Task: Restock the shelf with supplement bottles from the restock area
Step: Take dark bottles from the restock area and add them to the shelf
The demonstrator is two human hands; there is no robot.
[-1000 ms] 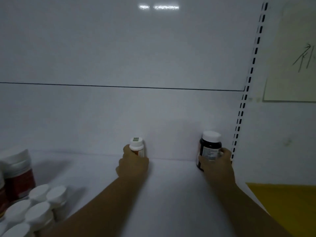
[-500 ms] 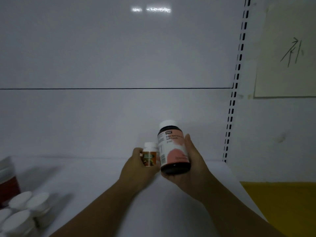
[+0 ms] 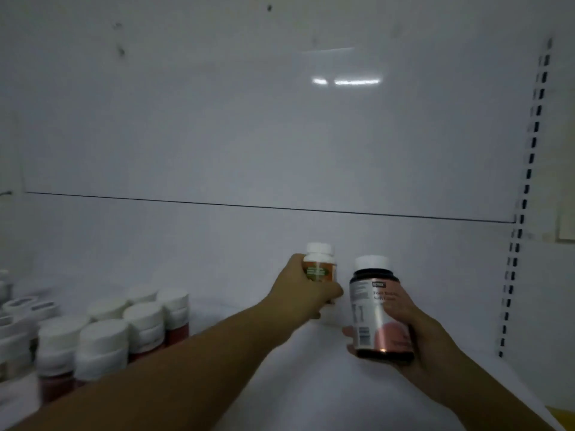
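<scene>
Above the white shelf [image 3: 311,384], your left hand [image 3: 303,289] grips the small orange bottle [image 3: 320,270], right hand [image 3: 413,334] the dark bottle [image 3: 378,309] at 3 o'clock: set both upright, clear of the stocked bottles [image 3: 102,334] at 9.

A white back panel [image 3: 249,135] filled most of the view, dimly lit and grey in tone. It was crossed by a thin dark seam [image 3: 267,206] running nearly level from left to right. Two bright streaks of reflected light [image 3: 348,81] were seen high on the panel, with a few small dark marks [image 3: 120,51] toward the upper left. A slotted upright strip [image 3: 525,188] was set along the right edge. Below, a white shelf board [image 3: 311,384] was spread out. A yellow patch [image 3: 560,415] was glimpsed at the bottom right corner.
</scene>
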